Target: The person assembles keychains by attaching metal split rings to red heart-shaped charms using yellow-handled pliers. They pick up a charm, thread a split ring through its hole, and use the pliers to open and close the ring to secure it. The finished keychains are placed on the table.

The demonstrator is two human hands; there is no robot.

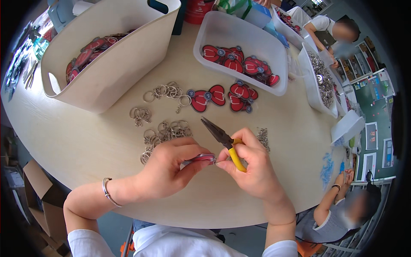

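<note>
Pinched edge-on between the thumb and fingers of my left hand (165, 165) is a red flat charm (201, 159). My right hand (257, 169) is wrapped round needle-nose pliers (222, 136) with yellow handles, their dark jaws pointing up and to the left. The thumb and forefinger of that same hand meet at the charm's right end, where a small metal piece shows, too small to make out. Just beyond my left hand lies a heap of split key rings with short chains (173, 129). Small metal bits (263, 138) are piled beyond my right hand.
Loose red charms (207, 99) lie on the table (295, 141) before a translucent bin (280, 55) of more charms. A tall white tub (128, 64) stands at left, a tray of metal parts (321, 79) at right. Two people sit at the right side.
</note>
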